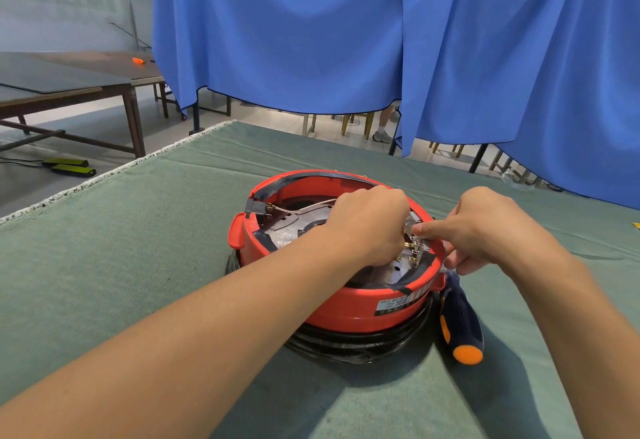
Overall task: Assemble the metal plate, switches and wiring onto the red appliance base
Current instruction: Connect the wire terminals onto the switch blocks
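Red base (349, 307) under both hands — left hand (367, 227), right hand (485, 230)

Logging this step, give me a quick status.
Left hand curled inside red base; right hand pinching switch bracket at rim. Screwdriver lying alongside, not in the way.

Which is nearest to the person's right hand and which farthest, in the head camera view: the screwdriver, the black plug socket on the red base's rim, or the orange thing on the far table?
From the right hand:
1. Screwdriver, lying on the green cloth just below that hand, beside the red base.
2. Black plug socket, across the base on its left rim.
3. Orange thing, on the far table at upper left.
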The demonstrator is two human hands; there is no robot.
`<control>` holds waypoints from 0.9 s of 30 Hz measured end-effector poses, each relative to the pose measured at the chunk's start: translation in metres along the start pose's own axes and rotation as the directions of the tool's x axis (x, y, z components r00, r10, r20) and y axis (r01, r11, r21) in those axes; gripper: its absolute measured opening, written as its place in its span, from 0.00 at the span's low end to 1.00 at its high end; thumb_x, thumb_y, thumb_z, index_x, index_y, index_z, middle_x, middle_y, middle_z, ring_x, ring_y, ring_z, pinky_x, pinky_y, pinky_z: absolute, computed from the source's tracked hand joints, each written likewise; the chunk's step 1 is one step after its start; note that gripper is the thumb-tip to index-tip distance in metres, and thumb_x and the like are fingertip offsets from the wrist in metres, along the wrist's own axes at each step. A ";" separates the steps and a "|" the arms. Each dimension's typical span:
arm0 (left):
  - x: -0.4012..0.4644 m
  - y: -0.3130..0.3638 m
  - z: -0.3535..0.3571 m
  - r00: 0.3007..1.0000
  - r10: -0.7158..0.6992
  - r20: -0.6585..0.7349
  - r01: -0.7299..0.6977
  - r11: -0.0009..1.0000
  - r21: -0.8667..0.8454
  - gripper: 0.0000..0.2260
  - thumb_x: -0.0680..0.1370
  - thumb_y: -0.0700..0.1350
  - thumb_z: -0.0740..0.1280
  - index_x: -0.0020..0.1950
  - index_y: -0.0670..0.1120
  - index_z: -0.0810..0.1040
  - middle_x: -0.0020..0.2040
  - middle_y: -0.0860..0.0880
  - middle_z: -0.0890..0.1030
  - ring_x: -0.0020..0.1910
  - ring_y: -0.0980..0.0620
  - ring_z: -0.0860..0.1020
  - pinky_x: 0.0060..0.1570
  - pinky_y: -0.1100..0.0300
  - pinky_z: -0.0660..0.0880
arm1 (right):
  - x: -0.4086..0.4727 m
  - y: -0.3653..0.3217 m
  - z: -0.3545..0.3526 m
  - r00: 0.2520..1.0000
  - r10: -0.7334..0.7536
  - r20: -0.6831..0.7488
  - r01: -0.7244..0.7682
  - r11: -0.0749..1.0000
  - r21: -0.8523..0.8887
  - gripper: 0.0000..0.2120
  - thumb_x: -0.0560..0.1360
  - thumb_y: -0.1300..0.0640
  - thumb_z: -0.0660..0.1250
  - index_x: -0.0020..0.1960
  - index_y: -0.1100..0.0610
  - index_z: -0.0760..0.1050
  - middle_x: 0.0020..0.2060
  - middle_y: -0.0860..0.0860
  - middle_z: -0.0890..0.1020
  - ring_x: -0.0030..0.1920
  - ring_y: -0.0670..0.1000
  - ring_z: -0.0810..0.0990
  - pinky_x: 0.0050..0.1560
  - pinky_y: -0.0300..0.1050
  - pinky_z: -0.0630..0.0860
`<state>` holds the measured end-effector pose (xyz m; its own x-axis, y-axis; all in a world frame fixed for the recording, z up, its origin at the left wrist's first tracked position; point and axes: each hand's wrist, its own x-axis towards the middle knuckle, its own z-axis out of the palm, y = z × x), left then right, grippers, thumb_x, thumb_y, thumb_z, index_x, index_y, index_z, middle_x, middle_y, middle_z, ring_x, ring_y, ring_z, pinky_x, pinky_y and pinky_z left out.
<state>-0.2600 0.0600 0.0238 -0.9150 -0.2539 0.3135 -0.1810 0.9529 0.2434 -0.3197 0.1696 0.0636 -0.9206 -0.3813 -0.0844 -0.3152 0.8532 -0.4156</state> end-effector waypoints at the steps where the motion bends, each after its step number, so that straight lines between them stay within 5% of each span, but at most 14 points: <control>1: 0.000 0.000 0.000 1.000 0.001 0.000 -0.001 1.000 0.002 0.08 0.75 0.42 0.67 0.52 0.47 0.82 0.48 0.47 0.82 0.44 0.43 0.78 0.38 0.55 0.68 | -0.001 0.000 0.001 1.000 -0.007 -0.004 0.007 1.000 -0.010 0.21 0.70 0.44 0.73 0.33 0.63 0.79 0.23 0.55 0.81 0.28 0.53 0.83 0.40 0.49 0.82; 12: 0.000 0.002 0.003 0.997 0.073 0.010 -0.073 0.997 -0.014 0.07 0.73 0.42 0.68 0.50 0.45 0.82 0.45 0.45 0.82 0.44 0.42 0.79 0.41 0.54 0.75 | -0.001 -0.001 0.001 0.999 -0.042 -0.022 0.040 0.998 -0.057 0.23 0.71 0.44 0.72 0.28 0.61 0.77 0.22 0.54 0.81 0.25 0.50 0.81 0.33 0.42 0.78; 21: 0.003 -0.009 0.002 0.993 0.029 0.118 -0.004 0.979 -0.205 0.04 0.73 0.45 0.72 0.46 0.48 0.85 0.46 0.47 0.84 0.46 0.46 0.80 0.47 0.51 0.78 | 0.000 -0.002 0.000 1.000 -0.031 0.002 0.031 0.999 -0.040 0.21 0.71 0.44 0.73 0.31 0.62 0.79 0.25 0.55 0.82 0.29 0.52 0.83 0.38 0.46 0.82; 27: 0.008 -0.007 0.003 0.995 0.036 0.090 -0.026 0.994 -0.106 0.04 0.74 0.45 0.71 0.46 0.50 0.85 0.45 0.47 0.83 0.44 0.45 0.79 0.38 0.56 0.72 | 0.000 -0.001 0.001 0.999 -0.039 0.002 0.039 0.997 -0.061 0.22 0.72 0.44 0.71 0.30 0.61 0.79 0.23 0.54 0.81 0.27 0.51 0.83 0.35 0.43 0.80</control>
<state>-0.2674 0.0523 0.0217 -0.9497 -0.2036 0.2378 -0.1178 0.9362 0.3310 -0.3196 0.1684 0.0633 -0.9072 -0.4147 -0.0705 -0.3639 0.8578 -0.3630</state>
